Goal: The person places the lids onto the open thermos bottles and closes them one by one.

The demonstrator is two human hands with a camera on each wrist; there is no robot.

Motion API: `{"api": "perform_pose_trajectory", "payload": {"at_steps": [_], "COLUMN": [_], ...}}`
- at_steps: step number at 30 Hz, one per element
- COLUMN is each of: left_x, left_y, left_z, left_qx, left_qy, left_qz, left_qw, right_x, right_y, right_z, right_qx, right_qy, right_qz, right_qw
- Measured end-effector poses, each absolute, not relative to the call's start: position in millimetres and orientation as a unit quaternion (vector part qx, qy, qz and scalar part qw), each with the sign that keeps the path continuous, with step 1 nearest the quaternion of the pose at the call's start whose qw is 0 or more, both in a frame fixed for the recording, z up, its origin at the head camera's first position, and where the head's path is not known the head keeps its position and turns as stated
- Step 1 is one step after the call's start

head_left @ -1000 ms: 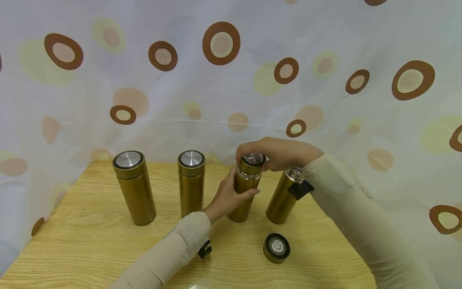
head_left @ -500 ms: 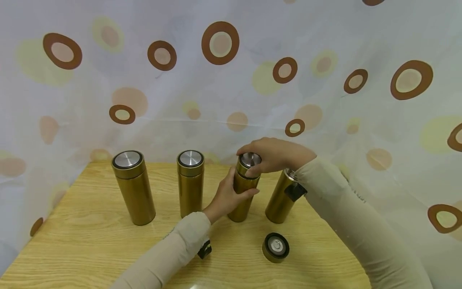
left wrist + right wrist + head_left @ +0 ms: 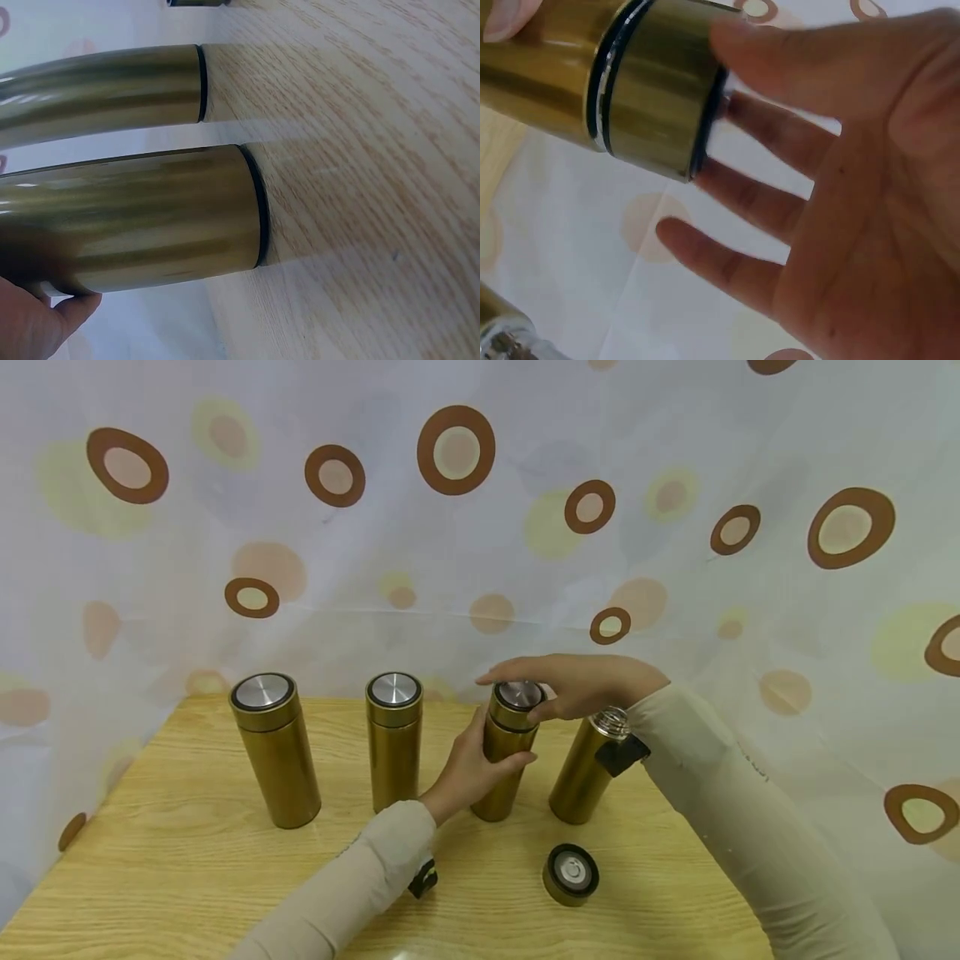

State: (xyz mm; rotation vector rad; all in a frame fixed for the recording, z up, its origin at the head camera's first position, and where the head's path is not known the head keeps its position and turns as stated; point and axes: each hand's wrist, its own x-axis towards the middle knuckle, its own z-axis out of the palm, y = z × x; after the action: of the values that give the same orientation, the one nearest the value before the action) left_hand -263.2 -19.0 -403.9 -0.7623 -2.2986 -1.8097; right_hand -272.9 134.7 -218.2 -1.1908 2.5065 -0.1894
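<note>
My left hand grips the body of a gold thermos bottle, which stands upright on the table. A lid with a silver top sits on its mouth, and a thin dark seam shows below the lid in the right wrist view. Over this lid is my right hand, its fingers stretched out past the top and its thumb at the lid's side. To the right stands a lidless thermos bottle, its metal mouth exposed, partly covered by the black wrist strap. A loose lid lies underside up in front.
Two more gold thermos bottles stand with lids on: one left of the gripped bottle, another farther left. All are on a wooden table. A patterned cloth hangs behind the table.
The lid, which sat tilted above the bottle's mouth, now sits level and lower on it. My right hand's fingers have straightened away from the lid. My left hand keeps its grip.
</note>
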Motion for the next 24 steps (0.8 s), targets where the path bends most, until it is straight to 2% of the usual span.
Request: {"api": "perform_pose_trajectory", "payload": {"at_steps": [5,10,17,21,24], "left_x": [-264.1,-263.9,-261.5,-260.2,-260.5], "left_y": [-18.6,-19.1,-20.7,-21.0,-20.0], "left_z": [-404.0,-404.1,-403.2,-403.2,-403.2], "left_qx": [-0.257,-0.249,-0.241,-0.237,-0.247], "left_qy": [-0.758,-0.762,-0.768,-0.769,-0.763], "left_qz": [-0.596,-0.595,-0.591,-0.592,-0.595], "left_qw": [0.061,0.061,0.045,0.04,0.049], "right_x": [-272.2,-268.8,-266.8,-265.1,-263.9], "right_y": [132.7,127.2,111.4,102.5,102.4], "right_z": [-221.1,-224.5,-234.1,-238.3,-237.6], "right_qx": [-0.437,-0.408,-0.272,-0.205,-0.188], "right_qy": [0.885,0.905,0.962,0.977,0.98], "right_qz": [-0.041,-0.013,0.022,0.048,0.063], "right_qw": [0.154,0.118,-0.011,-0.033,-0.02]}}
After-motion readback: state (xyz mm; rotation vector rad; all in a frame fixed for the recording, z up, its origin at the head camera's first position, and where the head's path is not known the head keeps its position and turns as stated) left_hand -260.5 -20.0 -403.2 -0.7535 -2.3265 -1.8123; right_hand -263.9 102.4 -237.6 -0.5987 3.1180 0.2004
